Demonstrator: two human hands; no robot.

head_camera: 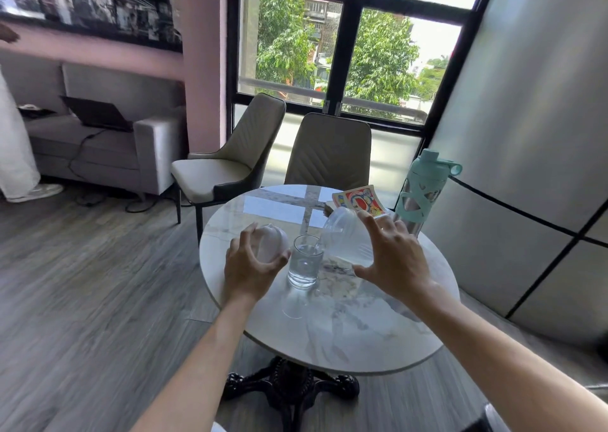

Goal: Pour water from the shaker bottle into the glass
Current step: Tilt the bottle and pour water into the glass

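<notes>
Water runs from the shaker bottle (345, 237) into the glass (304, 260), which stands upright near the centre of the round marble bench (362, 333). Right hand (391, 260) wraps the clear bottle from its 3 o'clock side, fingers spread wide around the body, thumb low. Bottle is tipped toward 9 o'clock, base raised, mouth just over the glass rim; the tilt looks chosen to keep the stream inside the narrow opening. Glass reads roughly two-thirds full, though its transparency makes the level uncertain.

Left hand (255, 260) sits at the glass's 9 o'clock, curled around a translucent lid (271, 242), presumably the bottle's cap, kept off the bench so it is ready for closing. This hand is just beside the glass; contact cannot be confirmed.

Beyond the bottle, at 1 o'clock, a teal-capped flask (424, 191) stands near the bench edge, with a colourful card pack (358, 199) lying beside it. Both are clear of the pour.

Judgement: pour is well along. Remaining concern is overfilling, so the bottle should soon be levelled.
</notes>
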